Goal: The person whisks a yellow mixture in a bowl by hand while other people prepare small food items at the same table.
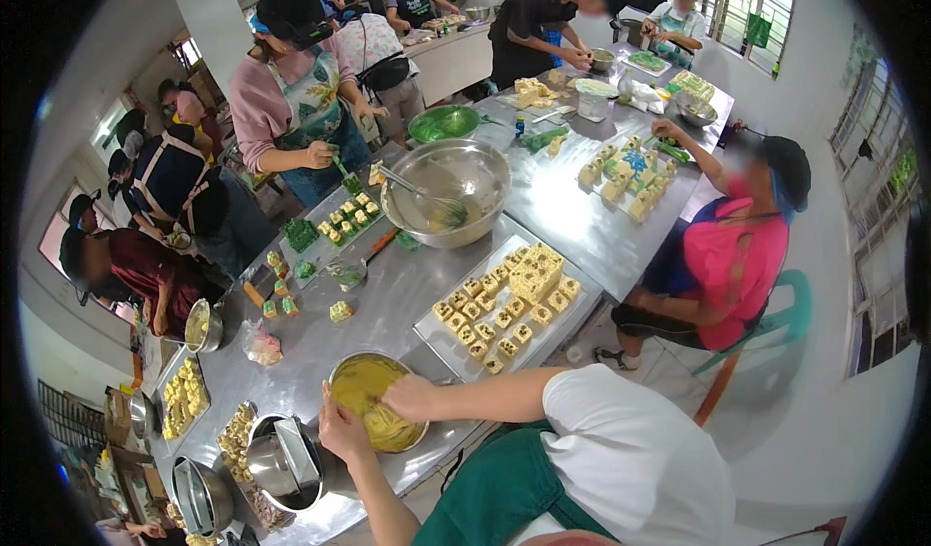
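Observation:
A metal bowl (350, 359) of thick yellow-green batter or cream stands on the steel table in front of me. My left hand (343, 427) grips the near-left rim of this bowl. Over the mixture, my right hand (409, 398) is curled with its fingers pointing down into the bowl. Whether those fingers hold a utensil is hard to make out. Just beyond the bowl, a tray (429, 330) carries many small decorated cake cubes (502, 318) and a larger square cake (537, 273).
A large steel bowl (494, 182) with a whisk (436, 204) stands farther back. Stacked metal bowls and pans (273, 462) are at my left. A plastic bag (260, 344) lies on the table. A seated person (734, 269) decorates cakes at right; another person (298, 109) stands opposite.

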Tool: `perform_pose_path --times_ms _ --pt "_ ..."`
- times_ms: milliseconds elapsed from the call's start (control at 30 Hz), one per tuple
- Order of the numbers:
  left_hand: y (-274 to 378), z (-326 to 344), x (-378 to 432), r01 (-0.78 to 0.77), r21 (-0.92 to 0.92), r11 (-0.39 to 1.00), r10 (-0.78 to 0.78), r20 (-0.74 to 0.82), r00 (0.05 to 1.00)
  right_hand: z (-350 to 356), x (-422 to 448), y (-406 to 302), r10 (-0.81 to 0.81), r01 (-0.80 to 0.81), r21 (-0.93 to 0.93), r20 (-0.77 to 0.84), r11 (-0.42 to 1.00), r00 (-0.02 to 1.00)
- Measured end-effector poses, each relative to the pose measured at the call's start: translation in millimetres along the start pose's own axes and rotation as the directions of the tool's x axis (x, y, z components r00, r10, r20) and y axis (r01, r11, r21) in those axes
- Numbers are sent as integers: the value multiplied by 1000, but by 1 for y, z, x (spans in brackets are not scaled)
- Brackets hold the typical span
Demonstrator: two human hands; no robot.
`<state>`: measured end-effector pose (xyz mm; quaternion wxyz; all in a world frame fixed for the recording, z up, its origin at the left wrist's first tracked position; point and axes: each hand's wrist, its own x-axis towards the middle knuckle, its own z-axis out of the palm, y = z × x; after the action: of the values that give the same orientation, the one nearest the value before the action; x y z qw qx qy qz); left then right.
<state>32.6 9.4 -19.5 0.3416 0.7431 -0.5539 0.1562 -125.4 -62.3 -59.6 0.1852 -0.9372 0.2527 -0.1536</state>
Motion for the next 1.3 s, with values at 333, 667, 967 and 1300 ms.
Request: perform_pose_path --times_ms 333,667,967,1300 --pt "-9 -19 4 145 -50 988 -138 120 983 -6 -56 -37 -8 -11 76 242 997 970" --pt "-15 -12 1 31 -62 998 -26 70 997 14 -39 -4 240 -218 -122 214 968 947" --pt "-18 -7 -2 -26 -85 996 32 65 997 -7 -2 -40 226 -217 -77 139 973 964" --pt "-44 -5 2 28 -128 991 -23 39 999 -12 -27 -76 122 -121 -19 165 993 979"
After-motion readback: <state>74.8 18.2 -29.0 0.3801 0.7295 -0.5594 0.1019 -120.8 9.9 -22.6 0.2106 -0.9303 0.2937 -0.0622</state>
